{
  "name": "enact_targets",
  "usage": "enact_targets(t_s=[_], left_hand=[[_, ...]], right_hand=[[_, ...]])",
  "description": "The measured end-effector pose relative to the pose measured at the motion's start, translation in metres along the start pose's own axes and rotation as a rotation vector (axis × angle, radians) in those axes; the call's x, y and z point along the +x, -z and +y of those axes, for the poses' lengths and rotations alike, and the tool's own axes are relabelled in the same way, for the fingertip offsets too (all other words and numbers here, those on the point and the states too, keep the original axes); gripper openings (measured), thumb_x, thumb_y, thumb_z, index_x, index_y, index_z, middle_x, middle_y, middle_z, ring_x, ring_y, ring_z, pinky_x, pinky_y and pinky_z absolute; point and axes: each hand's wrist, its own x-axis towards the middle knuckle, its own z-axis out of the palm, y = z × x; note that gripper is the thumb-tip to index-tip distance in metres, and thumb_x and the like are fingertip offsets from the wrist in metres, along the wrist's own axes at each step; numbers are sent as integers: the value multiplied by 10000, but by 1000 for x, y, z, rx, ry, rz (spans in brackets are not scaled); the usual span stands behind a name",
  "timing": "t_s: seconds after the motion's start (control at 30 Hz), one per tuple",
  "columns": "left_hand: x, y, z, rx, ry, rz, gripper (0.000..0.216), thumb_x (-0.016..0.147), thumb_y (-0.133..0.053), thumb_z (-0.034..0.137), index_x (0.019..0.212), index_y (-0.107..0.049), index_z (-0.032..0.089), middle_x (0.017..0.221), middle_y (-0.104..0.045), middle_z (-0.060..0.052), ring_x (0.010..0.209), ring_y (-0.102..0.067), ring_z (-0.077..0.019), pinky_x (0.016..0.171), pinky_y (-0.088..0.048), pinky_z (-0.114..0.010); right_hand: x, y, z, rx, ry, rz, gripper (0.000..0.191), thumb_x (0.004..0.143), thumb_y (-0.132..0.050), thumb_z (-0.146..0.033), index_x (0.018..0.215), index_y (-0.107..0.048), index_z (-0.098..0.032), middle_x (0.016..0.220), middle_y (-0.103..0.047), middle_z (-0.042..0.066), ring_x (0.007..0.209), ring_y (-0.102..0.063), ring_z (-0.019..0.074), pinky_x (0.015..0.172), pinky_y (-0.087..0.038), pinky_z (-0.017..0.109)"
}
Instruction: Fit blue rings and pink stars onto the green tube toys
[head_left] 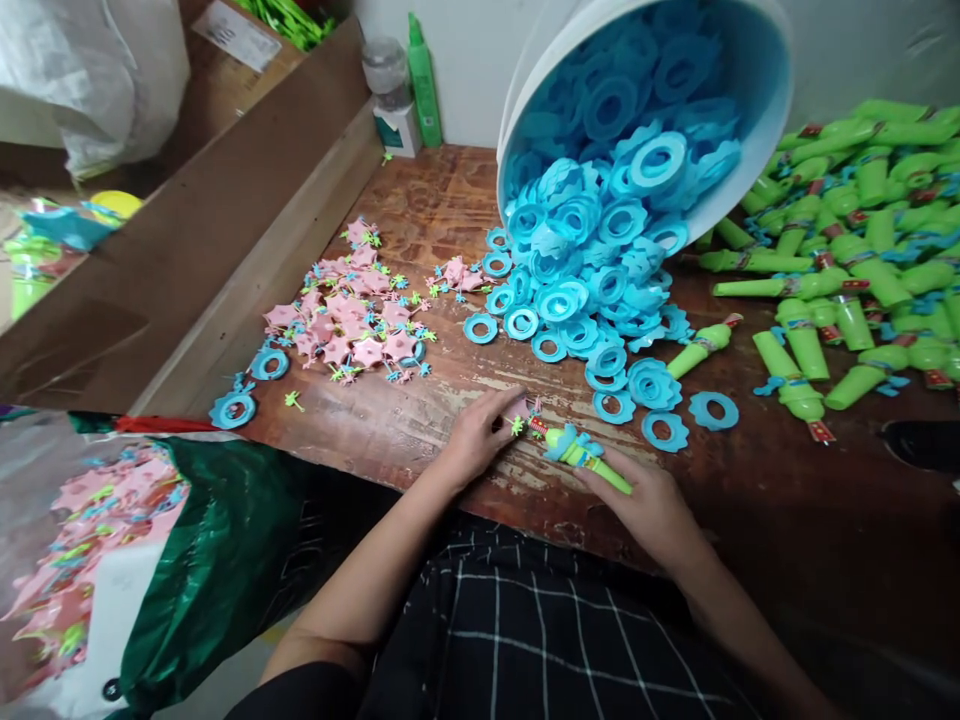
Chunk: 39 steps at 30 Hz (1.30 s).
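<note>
Near the front of the wooden table my left hand [478, 437] is closed on a pink star-shaped plastic piece [516, 410] with small green and blue bits hanging from it. My right hand [651, 500] grips the lower end of a green plastic toy stick [583, 458], which has a blue collar and a small red tip. That tip points left and meets or nearly meets the pink piece; contact is hard to make out. Behind my left hand lies a pile of similar pink star pieces [349, 318]. Blue scalloped rings [664, 430] lie beyond my right hand.
A white bucket [776, 90] tipped on its side spills blue rings onto the table [435, 180]. Many green toy sticks [832, 260] are heaped at right. A cardboard wall [187, 190] edges the left side. Below it, a green bag [202, 570] stands beside more pink pieces.
</note>
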Motion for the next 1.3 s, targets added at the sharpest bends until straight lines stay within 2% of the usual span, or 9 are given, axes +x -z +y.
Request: enact_targets(t_s=[0.17,0.3,0.43,0.73,0.9,1.0,1.1,1.2,1.3], left_hand=[[0,-1,-3,-17,10,29,366,824,-691,-32,1098,-596,192,959,-612,-16,834,-576,-183,752,-445,-262],[0,-2,-3,-32,-36,12,233,857,-644,-18,931,-542,178,906,-560,-20,804,-534,-174,728,-411,-253],[1,-1,-1,-37,-37,14,259,834,-622,-30,843,-465,177,861,-506,-13,769,-489,-168,691,-371,-249],[-1,-2,-1,-25,-2,-6,246,814,-575,-16,889,-462,190,909,-527,-28,823,-512,-191,739,-405,-266],[3,-1,-1,15,-21,-42,205,861,-592,45,895,-457,195,929,-517,-42,846,-517,-206,755,-426,-285],[4,1,-2,-13,-45,-69,241,843,-552,8,979,-481,194,974,-539,-47,880,-533,-211,787,-433,-296],[4,1,-5,-57,-43,-63,370,804,-548,-22,1098,-488,194,1033,-565,-55,936,-565,-219,819,-455,-302],[4,-1,-10,-66,-12,-36,428,811,-592,2,1177,-480,193,1070,-584,-68,973,-594,-235,836,-489,-313],[4,-4,-13,-67,25,-21,436,836,-609,30,1224,-488,187,1126,-600,-87,1014,-613,-246,896,-523,-342]], right_hand=[[-3,-10,-2,-34,24,48,371,910,-646,-463,1150,-770,-210,1075,-798,97,939,-757,302,768,-596,388],[-4,-11,-6,-22,75,86,366,914,-654,-460,1136,-775,-195,1029,-802,100,889,-760,290,728,-598,368],[-3,-9,-8,-30,88,95,379,913,-664,-460,1148,-772,-183,1033,-801,104,897,-760,294,748,-601,378],[-2,-7,-15,-145,103,17,420,965,-593,-469,1282,-705,-217,1176,-776,98,1036,-749,307,834,-595,400],[4,18,-60,-578,142,-85,333,987,-545,-439,1194,-704,-232,987,-793,95,795,-751,290,618,-519,362],[18,30,-98,-790,195,-158,186,949,-582,-352,992,-709,-223,758,-740,100,588,-667,243,520,-421,338],[34,29,-131,-864,236,-205,119,905,-584,-215,820,-668,-214,627,-655,114,554,-635,257,520,-396,342],[42,22,-150,-884,165,-245,176,883,-539,-108,795,-669,-188,626,-639,140,579,-655,293,539,-410,358],[40,18,-141,-858,65,-246,161,913,-557,-171,925,-716,-159,752,-709,172,640,-685,329,553,-453,388]])
